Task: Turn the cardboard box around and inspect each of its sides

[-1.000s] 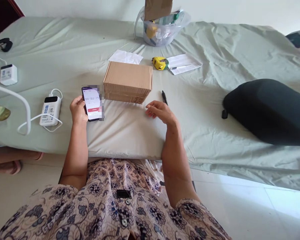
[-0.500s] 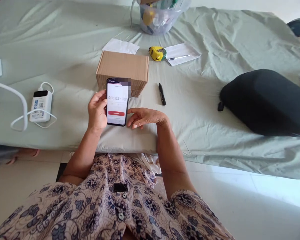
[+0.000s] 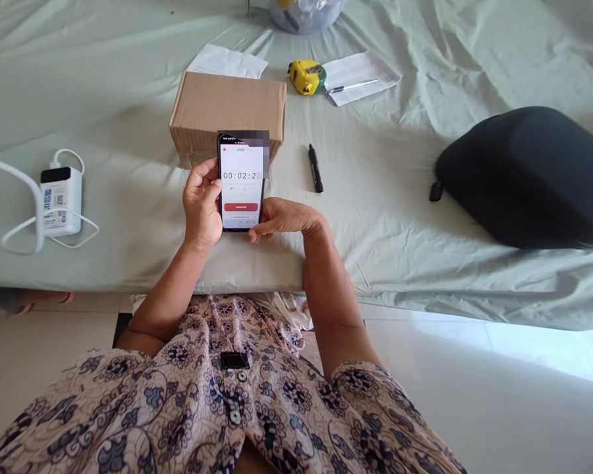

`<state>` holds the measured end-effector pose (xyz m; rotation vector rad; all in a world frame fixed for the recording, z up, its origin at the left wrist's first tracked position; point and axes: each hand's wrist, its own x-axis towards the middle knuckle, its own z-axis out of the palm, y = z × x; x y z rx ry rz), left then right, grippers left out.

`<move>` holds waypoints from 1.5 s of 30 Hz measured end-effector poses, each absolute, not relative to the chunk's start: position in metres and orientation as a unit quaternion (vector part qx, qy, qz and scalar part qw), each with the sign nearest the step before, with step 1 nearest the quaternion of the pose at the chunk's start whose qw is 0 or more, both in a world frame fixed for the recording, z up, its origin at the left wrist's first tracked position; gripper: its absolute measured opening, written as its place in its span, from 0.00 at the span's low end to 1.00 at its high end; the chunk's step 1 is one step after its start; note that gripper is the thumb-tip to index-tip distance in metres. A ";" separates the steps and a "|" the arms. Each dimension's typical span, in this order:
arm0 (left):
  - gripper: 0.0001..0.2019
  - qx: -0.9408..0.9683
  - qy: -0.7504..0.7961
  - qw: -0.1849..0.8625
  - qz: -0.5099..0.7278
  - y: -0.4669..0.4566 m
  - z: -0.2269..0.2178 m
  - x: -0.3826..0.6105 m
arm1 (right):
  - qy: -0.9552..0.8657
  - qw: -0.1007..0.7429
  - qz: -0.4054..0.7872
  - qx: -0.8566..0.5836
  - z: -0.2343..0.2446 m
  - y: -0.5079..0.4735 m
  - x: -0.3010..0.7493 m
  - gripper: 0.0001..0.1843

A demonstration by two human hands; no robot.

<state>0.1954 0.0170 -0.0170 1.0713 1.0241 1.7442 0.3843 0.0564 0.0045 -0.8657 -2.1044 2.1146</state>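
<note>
A smartphone (image 3: 240, 191) is held upright, its lit screen facing me with timer digits and a red button. My left hand (image 3: 202, 210) grips its left edge, thumb at the side and fingers partly behind. At the lower right corner, my right hand (image 3: 286, 219) closes on the phone, thumb low by the bottom edge and the other fingers partly hidden behind it. Just beyond the phone sits a closed cardboard box (image 3: 230, 102), its front partly covered by the phone. A black marker (image 3: 315, 168) lies to the right of the box.
Green cloth (image 3: 375, 164) covers the table. Behind the box lie a white paper (image 3: 227, 62), a yellow tape measure (image 3: 306, 77) and a pen (image 3: 350, 86) on another paper (image 3: 343, 71). A white power bank (image 3: 62, 201) with cable is left, a black bag (image 3: 524, 178) right, a plastic basket (image 3: 306, 16) behind.
My right hand has moved in from beside the phone and closed on its lower right corner. The timer digits have advanced. The camera view has tilted down slightly.
</note>
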 end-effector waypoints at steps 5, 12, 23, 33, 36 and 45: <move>0.20 0.415 0.416 0.411 0.697 0.015 -0.012 0.197 | -0.671 0.019 0.686 -0.281 0.002 0.057 0.384 0.19; 0.14 0.345 0.463 0.344 0.741 0.014 0.007 0.147 | -0.658 0.033 0.696 -0.287 -0.003 0.059 0.386 0.28; 0.16 0.177 0.631 0.270 0.705 0.028 0.023 0.043 | -0.666 0.147 0.658 -0.320 0.000 0.070 0.404 0.19; 0.10 0.222 0.733 0.227 0.602 0.060 -0.001 0.019 | -0.643 0.154 0.661 -0.355 -0.008 0.073 0.404 0.23; 0.10 0.239 0.731 0.206 0.605 0.056 -0.011 0.015 | -0.644 0.153 0.659 -0.358 -0.008 0.073 0.405 0.23; 0.13 0.567 0.503 0.291 0.584 -0.036 0.061 0.124 | -0.640 0.155 0.667 -0.349 -0.014 0.078 0.404 0.24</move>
